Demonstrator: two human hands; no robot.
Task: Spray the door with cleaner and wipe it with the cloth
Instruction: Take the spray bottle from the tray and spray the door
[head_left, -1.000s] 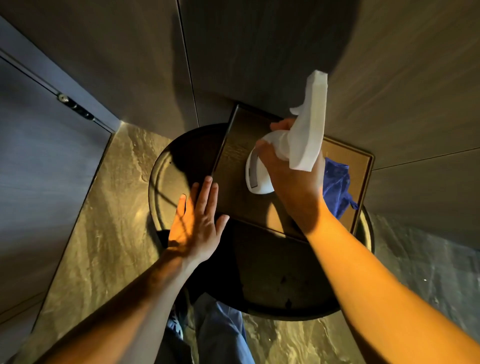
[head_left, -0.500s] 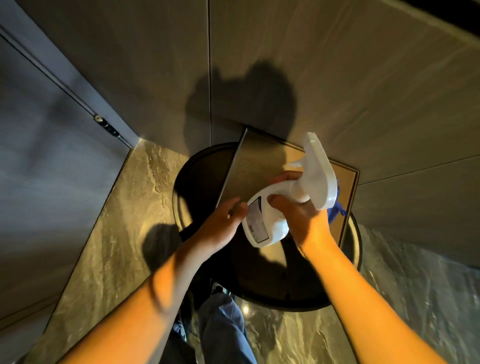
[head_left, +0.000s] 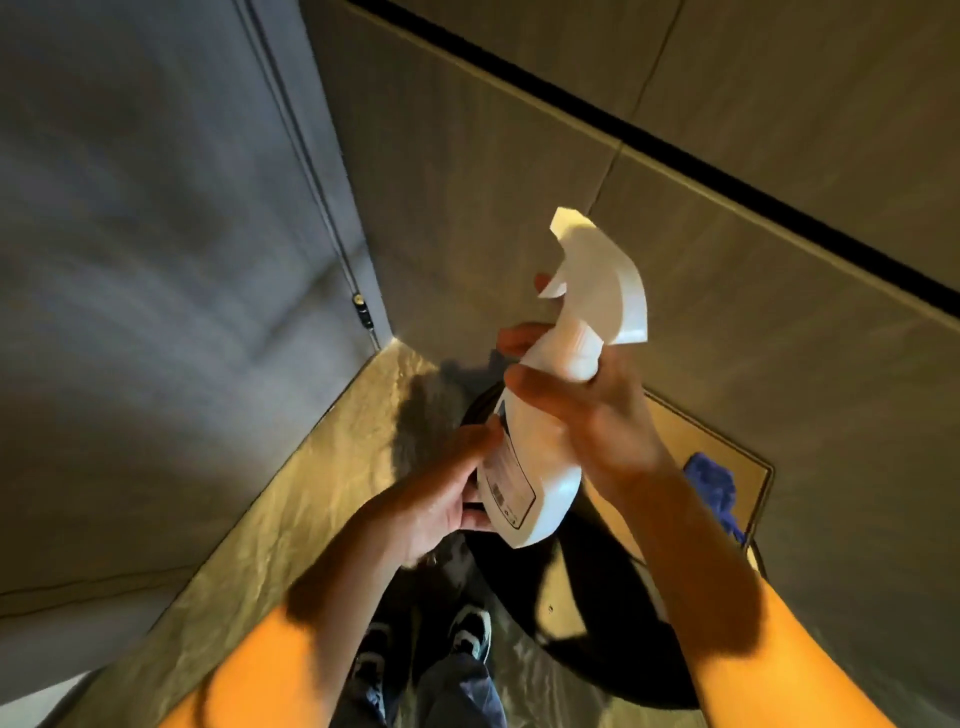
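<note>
A white spray bottle (head_left: 540, 457) is raised in front of me, its trigger head up and its label facing left. My right hand (head_left: 597, 415) grips the bottle's neck from the right. Curled against the lower left side of the bottle, my left hand (head_left: 441, 493) holds it by the label. A blue cloth (head_left: 714, 483) lies crumpled on a brown tray (head_left: 748, 467) below, at the right. The grey door (head_left: 156, 234) fills the left of the view, with a small latch (head_left: 361, 306) at its edge.
The tray rests on a dark round table (head_left: 597, 587) against a grey panelled wall (head_left: 727, 260). The floor (head_left: 291, 493) is glossy stone. My shoes (head_left: 467, 631) and trouser legs show at the bottom.
The bottle has risen from above the tray to chest height. My left hand left the table and now holds the bottle's lower body. The view has tilted up toward the door.
</note>
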